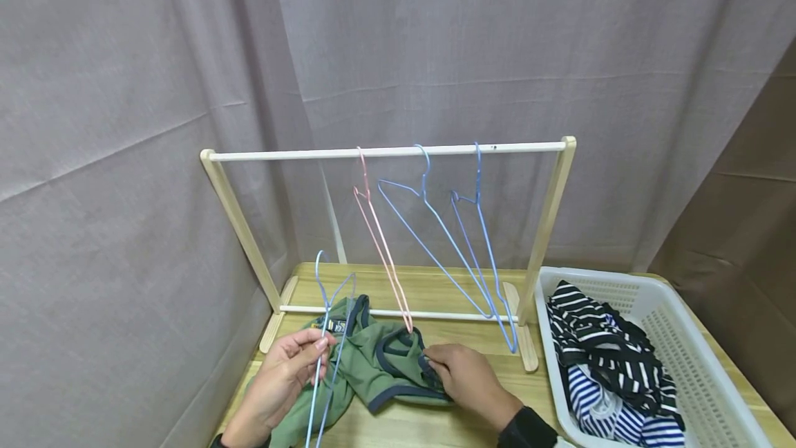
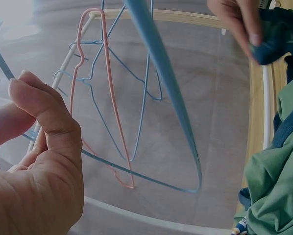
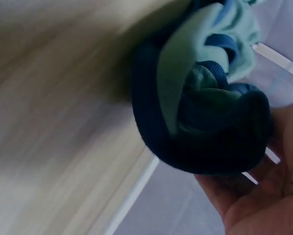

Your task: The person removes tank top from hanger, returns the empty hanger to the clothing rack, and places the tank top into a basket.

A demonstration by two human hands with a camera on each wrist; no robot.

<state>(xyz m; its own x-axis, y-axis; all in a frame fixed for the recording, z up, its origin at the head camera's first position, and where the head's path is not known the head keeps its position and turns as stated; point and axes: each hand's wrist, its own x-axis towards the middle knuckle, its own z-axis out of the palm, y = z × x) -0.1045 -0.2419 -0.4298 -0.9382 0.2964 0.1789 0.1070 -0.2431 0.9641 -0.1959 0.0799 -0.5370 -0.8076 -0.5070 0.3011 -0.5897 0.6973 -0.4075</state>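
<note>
In the head view my left hand (image 1: 289,372) pinches a light blue clothes hanger (image 1: 327,304) by its wire, thumb against fingers, hook upward. The left wrist view shows the hanger (image 2: 161,63) large, slanting past the hand (image 2: 48,147). A crumpled green garment with navy trim (image 1: 367,358) lies on the table behind and to the right of that hanger. My right hand (image 1: 463,375) grips its navy edge at the right end. Close up in the right wrist view, the garment (image 3: 181,73) shows a rounded navy-trimmed opening, with the right hand (image 3: 264,196) at its side.
A rack with a white rail (image 1: 280,155) and wooden legs stands behind the garment. From it hang a pink hanger (image 1: 388,265) and two blue hangers (image 1: 448,230) (image 1: 488,240). At right, a white basket (image 1: 703,351) holds striped clothes (image 1: 609,344). Grey curtains enclose the table (image 1: 485,427).
</note>
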